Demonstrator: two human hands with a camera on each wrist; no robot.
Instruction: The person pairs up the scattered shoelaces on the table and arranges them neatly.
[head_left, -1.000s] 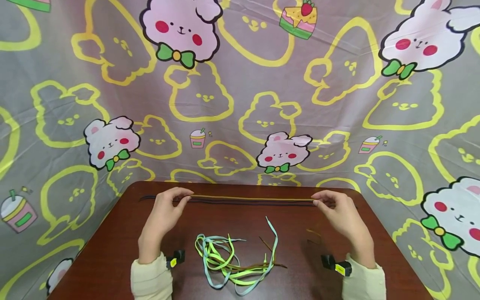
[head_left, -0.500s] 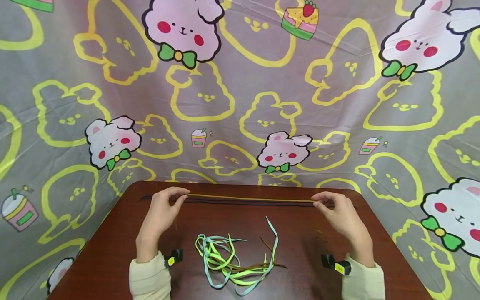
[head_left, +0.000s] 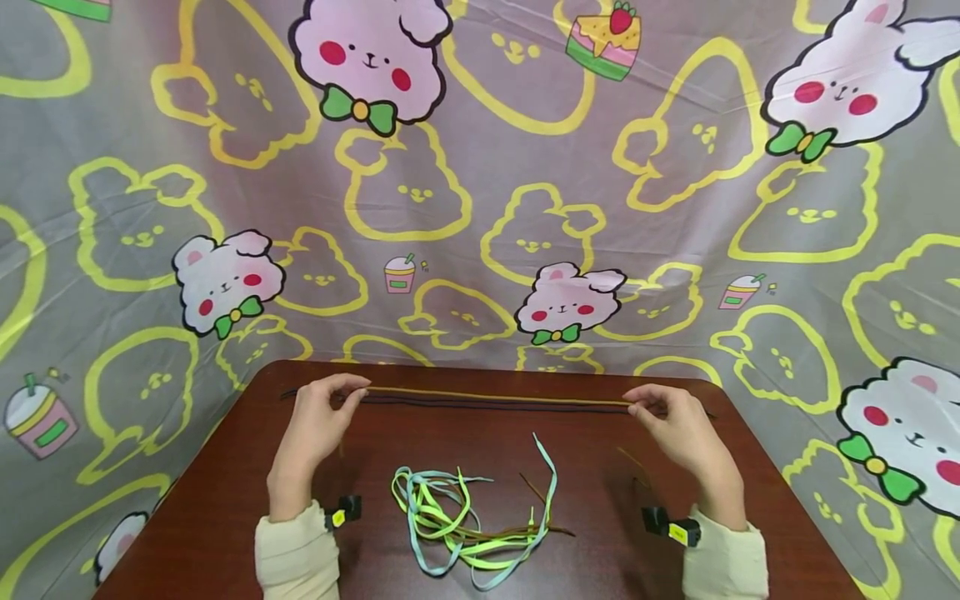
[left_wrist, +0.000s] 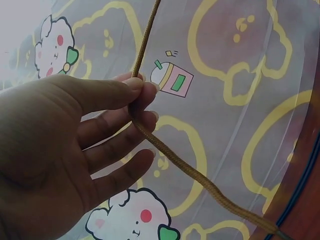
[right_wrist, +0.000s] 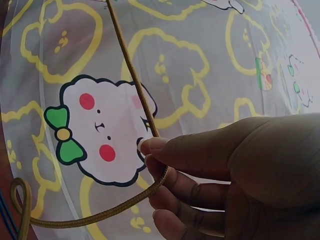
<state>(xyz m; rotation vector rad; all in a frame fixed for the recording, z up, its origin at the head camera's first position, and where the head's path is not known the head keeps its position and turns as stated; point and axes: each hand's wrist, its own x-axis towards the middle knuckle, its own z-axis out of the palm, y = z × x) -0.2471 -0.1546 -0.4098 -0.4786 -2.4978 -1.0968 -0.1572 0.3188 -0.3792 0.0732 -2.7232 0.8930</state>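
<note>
A yellow-brown shoelace (head_left: 495, 396) is stretched nearly straight between the two hands in the head view. My left hand (head_left: 315, 425) pinches it between thumb and index finger; in the left wrist view the loose end of the shoelace (left_wrist: 215, 192) hangs past the other fingers. On the opposite side, my right hand (head_left: 682, 429) pinches the lace near its other end, and the tail of the shoelace (right_wrist: 100, 216) droops into a small loop in the right wrist view. Behind and below the stretched lace, dark blue laces (head_left: 450, 406) lie lengthwise along the table's far part.
A tangled pile of neon-green (head_left: 487, 550), light-blue (head_left: 551, 475) and brown laces (head_left: 562, 531) lies on the dark wooden table (head_left: 225, 500), nearer than the hands. A printed fabric sheet (head_left: 465, 167) surrounds the table's back and sides.
My left hand has slid leftward, so a longer stretch of yellow-brown lace shows between the hands. The right hand stays almost in place. Its hanging tail has swung slightly.
</note>
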